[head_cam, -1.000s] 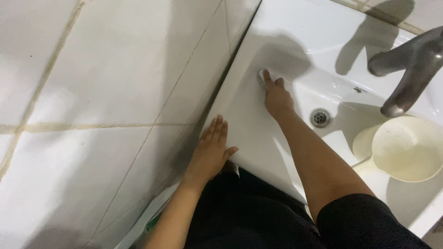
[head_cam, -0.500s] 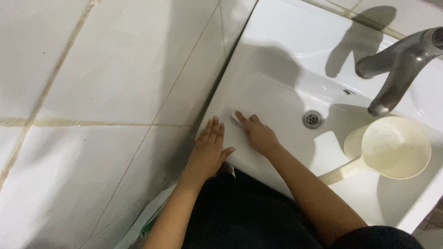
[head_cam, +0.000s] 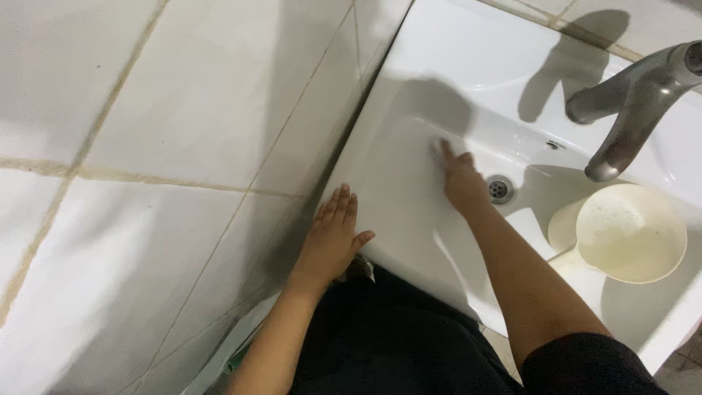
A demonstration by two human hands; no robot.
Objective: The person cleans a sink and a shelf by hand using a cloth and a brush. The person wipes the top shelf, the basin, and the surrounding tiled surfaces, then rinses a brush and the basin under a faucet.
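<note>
1. The right hand presses a small brush against the basin's inner wall, left of the drain, fingers closed over it.
2. The left hand lies open and flat on the sink rim's near left edge.
3. The brush is probably light, stiff and slippery when wet; best gripped across its back.
4. It is mostly hidden under the fingers; its shape is unclear.

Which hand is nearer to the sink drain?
Right. The right hand is down in the basin just left of the drain, nearly touching it; the left hand lies flat on the sink's near rim, well away.
</note>
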